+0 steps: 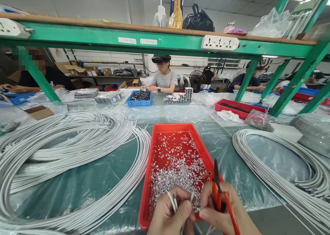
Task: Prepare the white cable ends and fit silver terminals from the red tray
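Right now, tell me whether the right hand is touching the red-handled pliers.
Touching. The head view shows the right hand wrapped around the red-handled pliers, whose handles run through its grip, jaws pointing up over the red tray.

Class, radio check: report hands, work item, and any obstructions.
Left hand pinching white wire ends. Right hand gripping red pliers. Both over red tray of small metal pieces. Nothing between them.

My left hand pinches white wire ends and my right hand grips red pliers, over the red tray at the table's near edge.
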`<state>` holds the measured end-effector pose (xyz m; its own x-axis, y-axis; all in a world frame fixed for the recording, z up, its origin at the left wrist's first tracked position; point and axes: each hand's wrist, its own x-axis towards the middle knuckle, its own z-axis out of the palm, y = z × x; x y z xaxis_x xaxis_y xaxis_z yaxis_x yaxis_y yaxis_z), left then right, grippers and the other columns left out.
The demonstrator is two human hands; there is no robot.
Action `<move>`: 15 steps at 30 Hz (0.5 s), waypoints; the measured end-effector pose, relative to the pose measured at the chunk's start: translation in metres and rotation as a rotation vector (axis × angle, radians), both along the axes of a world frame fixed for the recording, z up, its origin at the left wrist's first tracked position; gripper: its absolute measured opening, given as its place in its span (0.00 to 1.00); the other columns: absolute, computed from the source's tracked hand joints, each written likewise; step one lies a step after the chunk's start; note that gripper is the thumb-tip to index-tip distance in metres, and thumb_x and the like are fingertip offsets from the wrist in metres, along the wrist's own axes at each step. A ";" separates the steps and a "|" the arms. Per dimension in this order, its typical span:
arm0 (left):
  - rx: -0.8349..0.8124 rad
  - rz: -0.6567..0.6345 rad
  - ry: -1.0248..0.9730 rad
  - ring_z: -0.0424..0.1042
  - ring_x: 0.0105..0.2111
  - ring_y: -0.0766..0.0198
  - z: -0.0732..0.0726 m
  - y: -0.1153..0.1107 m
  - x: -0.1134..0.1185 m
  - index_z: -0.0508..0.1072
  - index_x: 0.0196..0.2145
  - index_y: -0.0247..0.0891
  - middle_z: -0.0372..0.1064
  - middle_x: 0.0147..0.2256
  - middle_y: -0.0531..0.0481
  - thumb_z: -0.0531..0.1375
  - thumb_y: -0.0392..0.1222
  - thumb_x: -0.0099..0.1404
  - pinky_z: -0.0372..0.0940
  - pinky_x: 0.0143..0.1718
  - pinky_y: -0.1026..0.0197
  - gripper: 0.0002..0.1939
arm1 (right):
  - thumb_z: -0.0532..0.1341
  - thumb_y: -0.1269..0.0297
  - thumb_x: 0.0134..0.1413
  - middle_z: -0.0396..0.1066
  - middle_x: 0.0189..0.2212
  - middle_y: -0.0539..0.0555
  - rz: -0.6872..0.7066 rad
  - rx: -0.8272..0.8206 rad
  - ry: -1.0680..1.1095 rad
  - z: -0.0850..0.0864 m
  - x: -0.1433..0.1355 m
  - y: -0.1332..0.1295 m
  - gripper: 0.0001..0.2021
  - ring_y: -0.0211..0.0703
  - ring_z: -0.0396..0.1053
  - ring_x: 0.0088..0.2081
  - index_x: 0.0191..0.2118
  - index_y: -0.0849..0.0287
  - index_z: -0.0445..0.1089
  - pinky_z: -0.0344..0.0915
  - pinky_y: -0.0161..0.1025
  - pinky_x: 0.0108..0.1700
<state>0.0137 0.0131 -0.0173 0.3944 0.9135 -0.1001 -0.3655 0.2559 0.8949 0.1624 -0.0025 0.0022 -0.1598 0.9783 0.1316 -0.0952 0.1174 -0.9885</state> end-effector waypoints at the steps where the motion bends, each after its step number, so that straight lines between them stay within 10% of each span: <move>1: 0.011 0.027 0.012 0.62 0.15 0.74 -0.001 0.001 0.000 0.68 0.27 0.32 0.65 0.18 0.55 0.66 0.55 0.48 0.57 0.17 0.71 0.22 | 0.67 0.54 0.38 0.50 0.15 0.43 0.026 0.002 -0.002 0.000 0.002 0.000 0.16 0.31 0.44 0.19 0.22 0.60 0.62 0.43 0.32 0.21; 9: 0.564 -0.067 0.395 0.69 0.33 0.63 -0.022 0.009 -0.021 0.75 0.39 0.37 0.70 0.30 0.46 0.52 0.55 0.64 0.59 0.38 0.63 0.20 | 0.52 0.61 0.56 0.58 0.19 0.46 -0.405 0.238 -0.599 -0.006 0.023 0.029 0.10 0.39 0.55 0.20 0.40 0.62 0.60 0.55 0.37 0.28; 12: 0.459 -0.279 0.288 0.68 0.28 0.67 -0.024 0.012 -0.033 0.71 0.48 0.39 0.67 0.26 0.49 0.52 0.56 0.64 0.60 0.34 0.64 0.23 | 0.55 0.56 0.55 0.70 0.36 0.57 -0.337 0.225 -0.611 -0.022 0.036 0.019 0.24 0.43 0.68 0.32 0.54 0.64 0.54 0.66 0.35 0.36; 15: 0.288 -0.333 -0.027 0.67 0.24 0.72 -0.016 0.012 -0.038 0.69 0.48 0.39 0.67 0.23 0.52 0.58 0.52 0.61 0.60 0.29 0.69 0.21 | 0.51 0.51 0.58 0.58 0.58 0.65 -0.279 0.183 -0.680 -0.038 0.054 0.001 0.33 0.50 0.61 0.56 0.63 0.67 0.47 0.60 0.38 0.53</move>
<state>-0.0243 0.0247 -0.0334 0.6707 0.7254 0.1547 -0.3297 0.1047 0.9383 0.2162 -0.0010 -0.0361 -0.0133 0.9663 0.2572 0.5860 0.2159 -0.7810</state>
